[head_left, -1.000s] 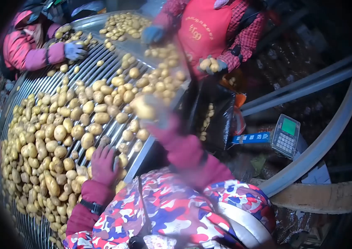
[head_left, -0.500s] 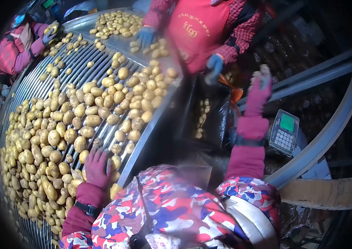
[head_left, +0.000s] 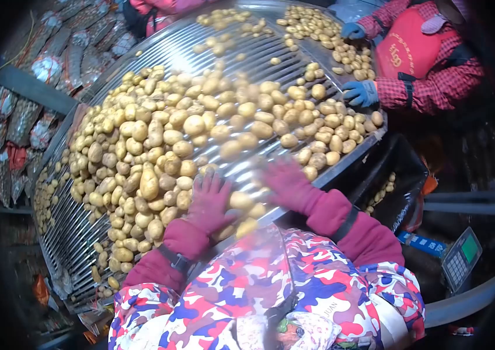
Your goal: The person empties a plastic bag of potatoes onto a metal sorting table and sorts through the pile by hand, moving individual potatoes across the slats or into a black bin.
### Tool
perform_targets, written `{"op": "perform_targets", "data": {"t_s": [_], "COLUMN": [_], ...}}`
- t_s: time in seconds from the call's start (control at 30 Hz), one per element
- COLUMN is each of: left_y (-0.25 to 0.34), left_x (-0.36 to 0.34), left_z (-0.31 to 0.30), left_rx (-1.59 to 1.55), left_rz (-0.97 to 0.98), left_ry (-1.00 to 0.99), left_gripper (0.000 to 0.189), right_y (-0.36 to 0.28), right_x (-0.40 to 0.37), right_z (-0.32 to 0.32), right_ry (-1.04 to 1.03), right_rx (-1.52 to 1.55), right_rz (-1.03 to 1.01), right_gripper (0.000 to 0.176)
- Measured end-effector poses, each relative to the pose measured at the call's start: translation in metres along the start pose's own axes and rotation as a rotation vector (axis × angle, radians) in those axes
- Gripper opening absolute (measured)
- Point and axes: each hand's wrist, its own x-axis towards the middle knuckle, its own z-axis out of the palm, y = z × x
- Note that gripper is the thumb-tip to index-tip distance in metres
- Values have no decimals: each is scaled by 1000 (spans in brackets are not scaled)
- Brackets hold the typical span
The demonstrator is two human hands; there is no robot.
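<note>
Potatoes (head_left: 201, 125) lie heaped across the slatted metal table (head_left: 166, 52), thickest from its middle toward the left edge. We have both hands down at the near edge.

Left hand (head_left: 209, 201): maroon glove, fingers spread wide and laid flat on the potatoes, closed round nothing.

Right hand (head_left: 287, 182): blurred, fingers likewise splayed, palm down on the potatoes just right of the left hand. We make out nothing gripped in it.

Half a second ago the right hand was lifted well off the table, out over the black bag (head_left: 402, 175) and near the scale (head_left: 462, 259). It is now back on the pile. The left hand has kept its place at the near edge.

At the right edge, a co-worker's blue glove (head_left: 361, 92) rests among the potatoes. The bag sits just beyond the right edge, with a few potatoes inside.
</note>
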Motion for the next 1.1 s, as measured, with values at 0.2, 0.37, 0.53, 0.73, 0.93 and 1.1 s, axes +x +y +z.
{"op": "perform_targets", "data": {"t_s": [0.2, 0.37, 0.53, 0.73, 0.93, 1.1], "left_y": [20, 36, -54, -91, -28, 13], "left_x": [65, 110, 125, 131, 113, 85], "left_z": [22, 11, -23, -6, 5, -21], "left_rx": [-27, -595, 139, -12, -1100, -2342], "left_rz": [-34, 71, -82, -347, -74, -208], "left_ry": [-64, 72, 580, 426, 209, -77], "left_gripper": [81, 62, 48, 55, 50, 49], "right_y": [54, 59, 62, 65, 69, 13], "right_x": [-23, -24, -29, -28, -28, 4], "right_z": [2, -3, 6, 9, 17, -2], "right_ry": [69, 96, 193, 227, 279, 282], "right_rx": [-217, -203, -220, -190, -190, -65], "right_rz": [469, 524, 504, 511, 516, 121], "right_gripper": [68, 71, 69, 67, 63, 48]}}
